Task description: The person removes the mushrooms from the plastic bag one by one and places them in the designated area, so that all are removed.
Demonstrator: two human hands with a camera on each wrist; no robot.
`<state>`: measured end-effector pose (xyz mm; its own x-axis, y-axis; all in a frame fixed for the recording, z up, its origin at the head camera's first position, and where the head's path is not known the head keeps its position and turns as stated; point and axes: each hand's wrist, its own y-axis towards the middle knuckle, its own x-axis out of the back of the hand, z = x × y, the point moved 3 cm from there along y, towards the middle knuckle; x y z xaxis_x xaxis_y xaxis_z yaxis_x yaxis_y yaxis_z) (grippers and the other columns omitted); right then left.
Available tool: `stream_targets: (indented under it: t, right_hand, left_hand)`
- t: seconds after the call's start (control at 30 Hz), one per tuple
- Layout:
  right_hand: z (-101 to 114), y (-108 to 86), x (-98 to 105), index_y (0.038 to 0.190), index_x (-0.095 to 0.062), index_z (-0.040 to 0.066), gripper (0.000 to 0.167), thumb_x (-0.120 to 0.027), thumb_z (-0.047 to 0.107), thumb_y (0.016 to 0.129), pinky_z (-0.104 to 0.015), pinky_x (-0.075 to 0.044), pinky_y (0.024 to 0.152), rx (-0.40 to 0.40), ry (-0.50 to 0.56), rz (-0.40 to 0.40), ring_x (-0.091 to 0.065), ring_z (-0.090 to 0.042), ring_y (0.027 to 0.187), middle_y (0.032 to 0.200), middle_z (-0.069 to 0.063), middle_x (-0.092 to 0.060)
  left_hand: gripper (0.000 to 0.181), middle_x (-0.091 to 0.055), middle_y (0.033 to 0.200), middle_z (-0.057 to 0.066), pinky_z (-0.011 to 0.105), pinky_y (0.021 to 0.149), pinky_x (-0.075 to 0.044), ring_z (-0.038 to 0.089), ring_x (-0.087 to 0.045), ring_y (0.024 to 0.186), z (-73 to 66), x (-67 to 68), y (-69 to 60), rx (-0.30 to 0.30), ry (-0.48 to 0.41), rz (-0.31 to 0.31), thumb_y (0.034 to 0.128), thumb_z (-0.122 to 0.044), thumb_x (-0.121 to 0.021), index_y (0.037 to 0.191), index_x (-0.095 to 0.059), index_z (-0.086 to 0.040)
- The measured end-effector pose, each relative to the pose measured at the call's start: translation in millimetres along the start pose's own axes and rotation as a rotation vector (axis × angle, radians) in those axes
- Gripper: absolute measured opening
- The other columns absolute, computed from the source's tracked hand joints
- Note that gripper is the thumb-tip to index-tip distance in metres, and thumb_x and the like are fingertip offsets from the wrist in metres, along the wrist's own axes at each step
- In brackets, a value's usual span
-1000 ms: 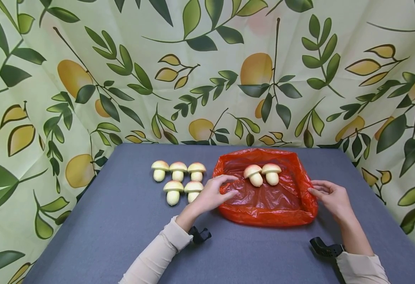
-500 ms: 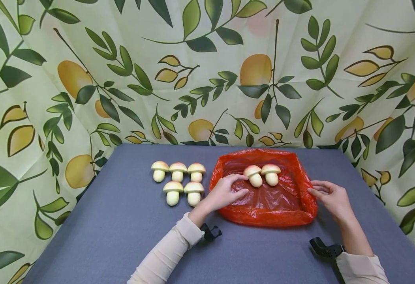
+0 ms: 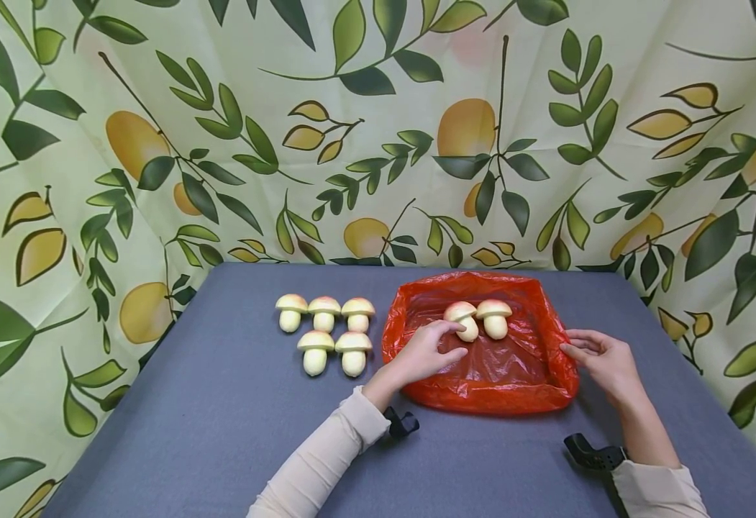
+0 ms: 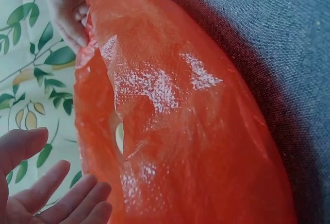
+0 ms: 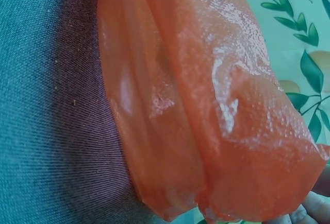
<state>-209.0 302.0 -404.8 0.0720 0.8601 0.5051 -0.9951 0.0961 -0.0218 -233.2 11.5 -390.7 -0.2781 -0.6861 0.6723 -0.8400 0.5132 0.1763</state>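
The grip of the left hand (image 3: pixel 426 352) stood parted, thumb away from forefinger, with nothing firmly held that I could see. Just beyond the forefinger, whether touching I couldn't tell, a mushroom (image 3: pixel 463 315) lay in the red bag (image 3: pixel 490 396), stem slanting nearside, cap away. That hand, the nearer, reached over the left rim; the right hand (image 3: pixel 606 360) pinched the opposite rim.

Room in bag (image 3: pixel 484 398) beside mushrooms (image 3: pixel 495 324)
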Motion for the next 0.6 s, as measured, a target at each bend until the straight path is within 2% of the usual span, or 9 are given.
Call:
stream_targets:
  t: [0.2,0.4,0.6]
  right_hand:
    - [0,-0.3,0,0.126,-0.051,-0.015,0.05,-0.063,0.022,0.094,-0.012,-0.055,0.064,0.008,-0.015,-0.004,-0.06,0.01,0.069,0.072,0.035,-0.057]
    - [0,-0.5,1,0.126,-0.051,-0.014,0.051,-0.062,0.023,0.094,-0.012,-0.055,0.064,0.002,-0.02,0.0,-0.06,0.01,0.069,0.072,0.035,-0.057]
    - [0,-0.2,1,0.126,-0.051,-0.015,0.051,-0.063,0.023,0.094,-0.012,-0.055,0.064,0.005,-0.016,0.0,-0.06,0.009,0.069,0.072,0.034,-0.057]
  left_hand:
    - [0.039,-0.062,0.132,0.01,0.034,0.112,-0.041,0.023,-0.055,0.128,-1.1,-3.6,6.1,0.019,0.048,-0.007,0.0909,-0.021,-0.066,0.127,-0.06,-0.008]
    - [0.04,-0.062,0.133,0.008,0.033,0.112,-0.041,0.022,-0.055,0.128,-5.3,-6.9,17.6,0.003,0.121,-0.022,0.0911,-0.023,-0.066,0.128,-0.059,-0.008]
    - [0.043,-0.058,0.137,0.007,0.031,0.111,-0.043,0.021,-0.054,0.128,-6.6,-10.6,27.0,0.023,0.135,-0.018,0.0913,-0.023,-0.066,0.13,-0.057,-0.006]
